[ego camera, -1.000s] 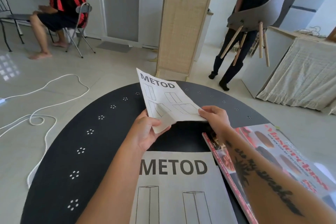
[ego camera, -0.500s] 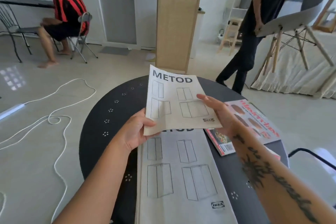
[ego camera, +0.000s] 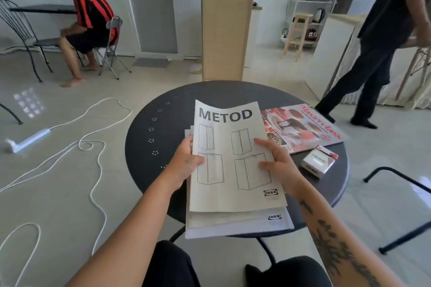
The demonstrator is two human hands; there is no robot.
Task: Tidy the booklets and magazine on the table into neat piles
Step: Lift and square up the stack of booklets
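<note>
Fingers (ego camera: 264,143) of both hands pinch the side edges of the top METOD booklet (ego camera: 231,158), lying on the booklet pile (ego camera: 240,223) on the round counter (ego camera: 144,137); magazine (ego camera: 303,128) just right.

We see a white METOD booklet (ego camera: 231,158), its cover showing four cabinet line drawings, lying atop a slightly offset pile of booklets (ego camera: 240,223) at the worktop's near edge; just beside it to the right, a red-and-pink magazine (ego camera: 303,128) lies flat, angled.
</note>
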